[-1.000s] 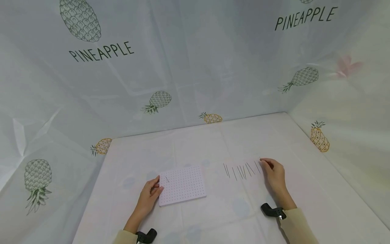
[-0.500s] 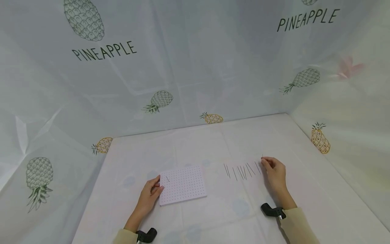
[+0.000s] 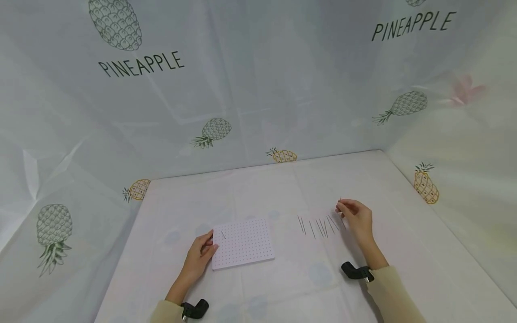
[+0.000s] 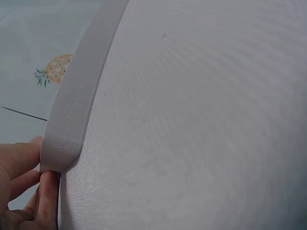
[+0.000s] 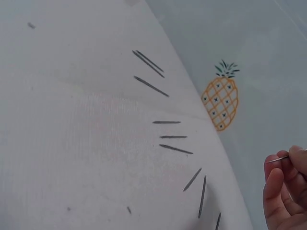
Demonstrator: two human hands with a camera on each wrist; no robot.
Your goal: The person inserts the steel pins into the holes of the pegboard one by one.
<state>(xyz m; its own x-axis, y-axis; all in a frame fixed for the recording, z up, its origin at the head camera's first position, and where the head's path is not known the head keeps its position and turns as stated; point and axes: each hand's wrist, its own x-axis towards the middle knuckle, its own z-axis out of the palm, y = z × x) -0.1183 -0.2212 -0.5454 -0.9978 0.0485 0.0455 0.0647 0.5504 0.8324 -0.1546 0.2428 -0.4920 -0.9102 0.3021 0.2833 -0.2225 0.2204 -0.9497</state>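
Near the middle of the table lies a white perforated board [image 3: 244, 244] with a regular grid of small holes. My left hand [image 3: 197, 259] grips its left edge, thumb on the near side; the left wrist view has the fingers [image 4: 48, 196] at the board's corner. One thin dark pin [image 3: 223, 234] stands tilted near the board's upper left. To the right, my right hand [image 3: 357, 220] is raised over the end of a row of loose pins [image 3: 312, 229]. Between thumb and fingertips it pinches a thin metal pin [image 5: 278, 159], whose pointed tip shows in the right wrist view.
White cloth covers the table [image 3: 282, 291]. A pineapple-printed curtain [image 3: 250, 89] rises behind it and along both sides. Each wrist wears a black camera [image 3: 195, 309]. The loose pins lie spread at slightly different angles, right of the board.
My right hand has lifted from the right end of the row and moved left, carrying a pin. My left hand keeps its hold on the board.
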